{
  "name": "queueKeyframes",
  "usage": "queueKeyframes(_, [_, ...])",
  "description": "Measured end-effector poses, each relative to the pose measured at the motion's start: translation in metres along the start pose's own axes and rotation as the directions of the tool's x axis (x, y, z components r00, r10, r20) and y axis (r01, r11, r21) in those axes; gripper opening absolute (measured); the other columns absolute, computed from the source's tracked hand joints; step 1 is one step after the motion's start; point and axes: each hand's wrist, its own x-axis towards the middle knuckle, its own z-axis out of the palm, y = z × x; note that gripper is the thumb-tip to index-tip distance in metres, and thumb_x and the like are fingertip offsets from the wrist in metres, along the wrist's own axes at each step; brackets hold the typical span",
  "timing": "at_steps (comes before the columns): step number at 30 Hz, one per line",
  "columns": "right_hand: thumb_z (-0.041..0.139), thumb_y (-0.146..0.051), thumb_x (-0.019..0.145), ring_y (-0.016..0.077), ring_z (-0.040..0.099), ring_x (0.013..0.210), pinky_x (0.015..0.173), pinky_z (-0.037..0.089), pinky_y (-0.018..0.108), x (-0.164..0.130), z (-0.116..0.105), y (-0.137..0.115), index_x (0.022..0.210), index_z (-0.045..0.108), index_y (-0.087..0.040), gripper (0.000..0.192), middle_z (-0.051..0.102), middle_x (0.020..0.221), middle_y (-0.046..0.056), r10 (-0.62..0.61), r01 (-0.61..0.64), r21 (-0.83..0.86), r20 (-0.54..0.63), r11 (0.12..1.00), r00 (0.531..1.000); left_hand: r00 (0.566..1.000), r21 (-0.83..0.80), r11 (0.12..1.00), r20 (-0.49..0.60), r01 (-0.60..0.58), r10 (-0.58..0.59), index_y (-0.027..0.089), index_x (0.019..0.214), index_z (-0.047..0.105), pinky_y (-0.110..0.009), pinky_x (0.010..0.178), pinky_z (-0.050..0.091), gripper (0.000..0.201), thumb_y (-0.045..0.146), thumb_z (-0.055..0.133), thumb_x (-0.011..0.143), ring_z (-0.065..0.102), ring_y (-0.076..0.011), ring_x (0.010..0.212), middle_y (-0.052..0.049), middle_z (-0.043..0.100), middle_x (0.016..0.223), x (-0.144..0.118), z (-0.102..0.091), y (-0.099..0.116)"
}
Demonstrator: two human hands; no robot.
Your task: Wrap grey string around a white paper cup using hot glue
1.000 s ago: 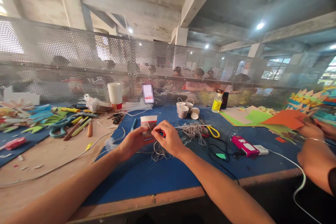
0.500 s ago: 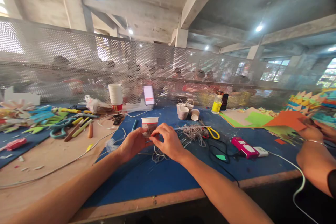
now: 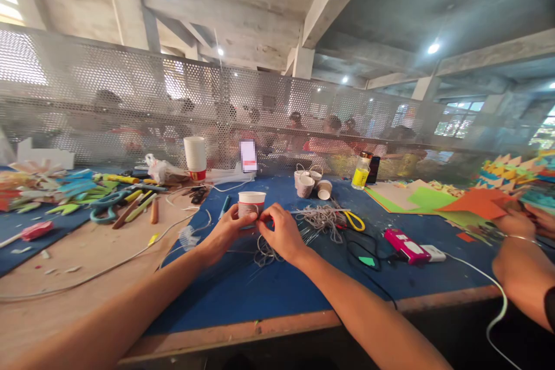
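The cup [image 3: 251, 199] is upright in front of the worker, above the blue mat [image 3: 243, 306], white rim uppermost, with a red band under the rim and grey cord round the body. The left hand [image 3: 226, 232] has hold of it: fingers curled round the left side, thumb laid across the lower front. The grip is closed to the cup's width, with the rim clear above the fingers. The base is masked by the hands from where I stand.

The right hand [image 3: 281, 234] is at the cup's lower right side. Thumb and forefinger are drawn close together, tips right by the wrapped wall; whether cord is pinched between them I cannot tell. The remaining fingers are bent.

Just below the right hand lies a loose coil [image 3: 265, 254] of grey cord; to its right is a larger tangle [image 3: 321, 217], with yellow-handled scissors [image 3: 355, 221] beside it. Beyond, cord-covered cups [image 3: 306, 187] stand grouped, and another cup [image 3: 324, 189] lies on its side next to them, mouth towards the worker. A blue pen [image 3: 225, 206] lies just beyond the left hand. At far right, a co-worker's hand [image 3: 515, 224] is at a sheet of orange paper [image 3: 474, 203].
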Motion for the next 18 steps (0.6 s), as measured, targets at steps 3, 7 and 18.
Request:
queueKeyframes(3, [0.069,-0.017,0.089,0.0183,0.065,0.088,0.084,0.046,0.032,-0.0004,0.0014,0.0019,0.094,0.062,-0.021,0.009,0.069,0.095,0.002,0.022,-0.021,0.031,-0.011,0.999,1.000,0.998,0.060,0.998,-0.066,-0.014,0.018,0.018,0.125,0.061,-0.045,0.097,0.058,0.059,0.040,0.086,0.077,0.070,-0.0300,0.114,-0.015,0.071,0.126,0.0026,-0.0017,-0.0040])
queueKeyframes(7, [0.067,-0.017,0.090,0.0181,0.065,0.088,0.083,0.047,0.031,-0.0004,0.0021,0.0031,0.093,0.062,-0.021,0.006,0.069,0.095,0.003,0.012,-0.012,0.052,-0.007,0.999,1.000,0.992,0.120,0.993,-0.122,-0.016,0.031,0.018,0.116,0.060,-0.045,0.095,0.060,0.058,0.042,0.089,0.071,0.073,-0.0287,0.107,-0.012,0.073,0.117,0.0048,-0.0022,-0.0056])
queueKeyframes(18, [0.062,-0.017,0.087,0.0166,0.065,0.078,0.077,0.048,0.028,0.0014,0.0014,0.0004,0.085,0.057,-0.022,0.007,0.068,0.083,0.000,0.063,-0.050,0.181,-0.065,0.982,0.996,0.992,0.188,0.981,-0.111,-0.041,0.063,0.017,0.116,0.058,-0.044,0.092,0.060,0.056,0.042,0.086,0.075,0.072,-0.0281,0.104,-0.012,0.072,0.116,0.0043,-0.0026,-0.0070])
